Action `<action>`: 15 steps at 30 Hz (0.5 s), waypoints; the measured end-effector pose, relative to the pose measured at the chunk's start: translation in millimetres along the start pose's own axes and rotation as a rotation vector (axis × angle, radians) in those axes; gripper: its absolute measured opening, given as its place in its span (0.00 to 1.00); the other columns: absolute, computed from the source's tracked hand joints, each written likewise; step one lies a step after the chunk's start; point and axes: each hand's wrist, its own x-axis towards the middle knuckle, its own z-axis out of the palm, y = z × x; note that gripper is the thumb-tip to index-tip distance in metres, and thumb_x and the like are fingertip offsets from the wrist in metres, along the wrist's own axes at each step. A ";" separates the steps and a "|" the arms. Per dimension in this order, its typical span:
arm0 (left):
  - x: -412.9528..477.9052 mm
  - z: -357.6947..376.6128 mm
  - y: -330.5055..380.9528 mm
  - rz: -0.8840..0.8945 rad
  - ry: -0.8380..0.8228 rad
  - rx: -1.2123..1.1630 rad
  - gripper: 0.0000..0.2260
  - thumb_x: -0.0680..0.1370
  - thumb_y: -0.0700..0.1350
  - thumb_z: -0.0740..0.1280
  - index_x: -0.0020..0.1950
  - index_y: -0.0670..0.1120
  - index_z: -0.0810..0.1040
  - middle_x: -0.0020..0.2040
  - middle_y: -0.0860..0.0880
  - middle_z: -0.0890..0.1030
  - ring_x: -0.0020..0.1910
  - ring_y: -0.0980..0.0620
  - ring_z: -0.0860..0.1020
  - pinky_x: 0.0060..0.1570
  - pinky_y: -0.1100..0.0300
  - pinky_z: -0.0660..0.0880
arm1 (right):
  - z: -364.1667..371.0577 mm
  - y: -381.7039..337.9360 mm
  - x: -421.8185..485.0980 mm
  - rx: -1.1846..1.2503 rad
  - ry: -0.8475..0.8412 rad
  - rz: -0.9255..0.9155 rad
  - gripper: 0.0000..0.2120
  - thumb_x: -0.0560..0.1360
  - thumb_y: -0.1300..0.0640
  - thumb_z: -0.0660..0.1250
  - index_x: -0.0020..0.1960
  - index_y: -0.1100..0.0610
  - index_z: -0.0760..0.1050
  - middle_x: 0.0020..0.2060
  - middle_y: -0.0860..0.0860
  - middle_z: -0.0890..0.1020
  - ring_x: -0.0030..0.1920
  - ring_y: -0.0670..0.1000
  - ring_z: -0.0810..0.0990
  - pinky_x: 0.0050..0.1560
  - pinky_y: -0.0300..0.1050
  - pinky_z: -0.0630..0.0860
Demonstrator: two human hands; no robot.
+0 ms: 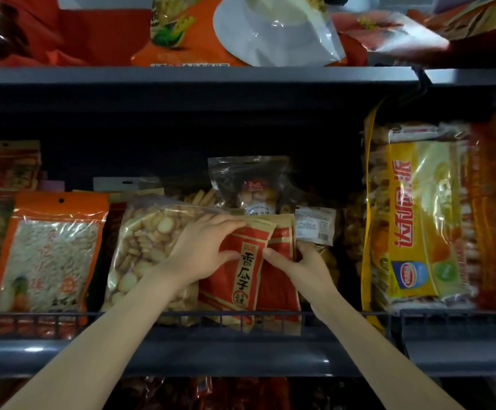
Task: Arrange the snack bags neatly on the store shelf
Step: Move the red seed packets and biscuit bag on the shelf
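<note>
A red and tan sunflower seed bag point(237, 279) stands at the front of the middle shelf point(240, 350), leaning slightly left. My left hand point(202, 247) grips its upper left part, fingers over the top edge. My right hand point(300, 266) holds a second, similar red bag point(282, 270) right behind it, thumb on the front. To the left stands a clear bag of round biscuits point(143, 250), touched by my left wrist. A clear zip bag of snacks point(249, 187) stands behind the red bags.
An orange bag of pale seeds point(51, 253) stands at the left. Large yellow cake packs point(418, 220) fill the right side. A wire rail point(63, 318) runs along the shelf front. The upper shelf point(181, 75) holds red, orange and white bags.
</note>
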 end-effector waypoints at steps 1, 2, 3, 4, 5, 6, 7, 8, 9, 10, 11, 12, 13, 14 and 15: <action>1.1 -0.1 -0.9 0.013 0.031 -0.005 0.25 0.73 0.53 0.69 0.70 0.54 0.69 0.69 0.55 0.72 0.69 0.53 0.68 0.68 0.56 0.63 | 3.2 -2.5 -1.2 0.013 -0.014 0.000 0.32 0.54 0.29 0.73 0.52 0.44 0.75 0.48 0.44 0.84 0.50 0.46 0.82 0.54 0.53 0.80; 1.5 -0.4 -1.7 0.022 0.055 -0.010 0.24 0.73 0.52 0.69 0.69 0.53 0.71 0.67 0.55 0.74 0.67 0.53 0.70 0.67 0.57 0.64 | 8.3 -4.4 -1.4 0.020 -0.010 -0.006 0.33 0.55 0.32 0.75 0.54 0.45 0.74 0.48 0.44 0.84 0.50 0.45 0.82 0.54 0.52 0.79; 1.3 -0.2 -2.3 0.029 0.080 -0.023 0.23 0.73 0.51 0.70 0.68 0.52 0.72 0.66 0.54 0.74 0.67 0.53 0.70 0.66 0.57 0.64 | 15.8 -5.7 -1.4 0.006 0.009 -0.013 0.35 0.55 0.33 0.76 0.57 0.47 0.72 0.49 0.44 0.83 0.51 0.45 0.82 0.55 0.52 0.79; -0.2 0.0 -3.1 0.031 0.100 -0.039 0.23 0.73 0.50 0.70 0.67 0.52 0.73 0.65 0.54 0.75 0.66 0.52 0.71 0.65 0.57 0.65 | 24.4 -8.4 -2.0 -0.035 0.048 -0.016 0.38 0.55 0.33 0.76 0.59 0.49 0.70 0.51 0.44 0.82 0.52 0.46 0.81 0.55 0.51 0.79; -2.1 0.3 -4.7 0.036 0.124 -0.049 0.23 0.73 0.50 0.70 0.67 0.51 0.74 0.65 0.53 0.76 0.66 0.52 0.71 0.65 0.57 0.65 | 32.4 -11.4 -2.4 -0.096 0.103 -0.015 0.40 0.56 0.34 0.76 0.60 0.50 0.68 0.52 0.44 0.81 0.52 0.47 0.80 0.55 0.51 0.78; -5.3 0.5 -6.6 0.036 0.144 -0.045 0.22 0.72 0.49 0.71 0.66 0.51 0.75 0.64 0.53 0.76 0.65 0.52 0.72 0.65 0.58 0.65 | 39.0 -14.4 -2.6 -0.158 0.163 -0.023 0.38 0.58 0.35 0.76 0.60 0.52 0.66 0.51 0.45 0.80 0.52 0.49 0.80 0.53 0.49 0.77; -9.4 0.5 -9.1 0.040 0.175 -0.038 0.21 0.72 0.49 0.71 0.65 0.52 0.76 0.64 0.54 0.77 0.65 0.52 0.72 0.65 0.58 0.65 | 43.9 -16.4 -2.2 -0.211 0.216 -0.044 0.34 0.61 0.37 0.75 0.59 0.53 0.67 0.49 0.46 0.79 0.50 0.50 0.80 0.50 0.47 0.76; -14.3 -0.2 -12.2 0.030 0.206 -0.038 0.19 0.72 0.48 0.71 0.63 0.52 0.77 0.62 0.54 0.78 0.64 0.52 0.73 0.63 0.60 0.64 | 46.4 -18.4 -2.3 -0.240 0.254 -0.072 0.29 0.64 0.40 0.75 0.56 0.53 0.68 0.47 0.46 0.79 0.49 0.50 0.80 0.46 0.45 0.74; -19.8 -1.5 -15.9 0.010 0.243 -0.046 0.18 0.72 0.48 0.71 0.62 0.52 0.79 0.61 0.54 0.78 0.63 0.53 0.73 0.62 0.61 0.64 | 47.2 -18.9 -2.0 -0.248 0.282 -0.102 0.24 0.66 0.42 0.74 0.54 0.52 0.69 0.44 0.45 0.78 0.47 0.50 0.80 0.44 0.43 0.72; -26.0 -3.5 -20.3 -0.023 0.275 -0.064 0.17 0.72 0.48 0.72 0.60 0.52 0.80 0.60 0.54 0.79 0.61 0.53 0.74 0.61 0.61 0.64 | 47.3 -18.6 -1.7 -0.239 0.304 -0.126 0.20 0.68 0.45 0.74 0.52 0.51 0.69 0.42 0.44 0.78 0.46 0.49 0.80 0.44 0.42 0.71; -31.8 -5.7 -25.3 -0.057 0.312 -0.089 0.15 0.72 0.47 0.72 0.59 0.52 0.81 0.59 0.54 0.79 0.60 0.54 0.75 0.61 0.60 0.66 | 46.3 -17.0 -1.7 -0.218 0.321 -0.142 0.17 0.69 0.47 0.74 0.50 0.50 0.70 0.41 0.43 0.77 0.45 0.48 0.79 0.46 0.43 0.71; -37.3 -7.7 -30.7 -0.096 0.341 -0.127 0.14 0.71 0.47 0.72 0.57 0.52 0.81 0.58 0.54 0.80 0.58 0.54 0.76 0.61 0.59 0.68 | 44.5 -15.7 -2.3 -0.189 0.334 -0.154 0.15 0.69 0.48 0.74 0.49 0.50 0.70 0.40 0.42 0.77 0.44 0.47 0.78 0.48 0.44 0.73; -42.6 -9.6 -35.2 -0.137 0.361 -0.173 0.13 0.71 0.47 0.72 0.56 0.51 0.82 0.57 0.54 0.80 0.57 0.55 0.76 0.61 0.58 0.70 | 42.3 -14.6 -2.9 -0.150 0.352 -0.162 0.14 0.69 0.50 0.74 0.48 0.50 0.71 0.39 0.40 0.78 0.43 0.45 0.78 0.51 0.46 0.74; -47.3 -11.7 -38.4 -0.177 0.368 -0.218 0.13 0.71 0.47 0.72 0.55 0.51 0.82 0.56 0.54 0.80 0.57 0.55 0.76 0.60 0.56 0.71 | 38.7 -15.3 -3.8 -0.097 0.381 -0.175 0.12 0.70 0.51 0.74 0.47 0.50 0.72 0.39 0.40 0.79 0.42 0.44 0.78 0.53 0.49 0.76; -51.2 -13.5 -40.7 -0.207 0.372 -0.256 0.13 0.72 0.47 0.72 0.55 0.51 0.81 0.56 0.54 0.80 0.57 0.55 0.76 0.60 0.56 0.72 | 33.8 -18.2 -4.8 -0.038 0.418 -0.196 0.11 0.70 0.52 0.74 0.47 0.50 0.73 0.39 0.39 0.79 0.42 0.44 0.79 0.53 0.51 0.77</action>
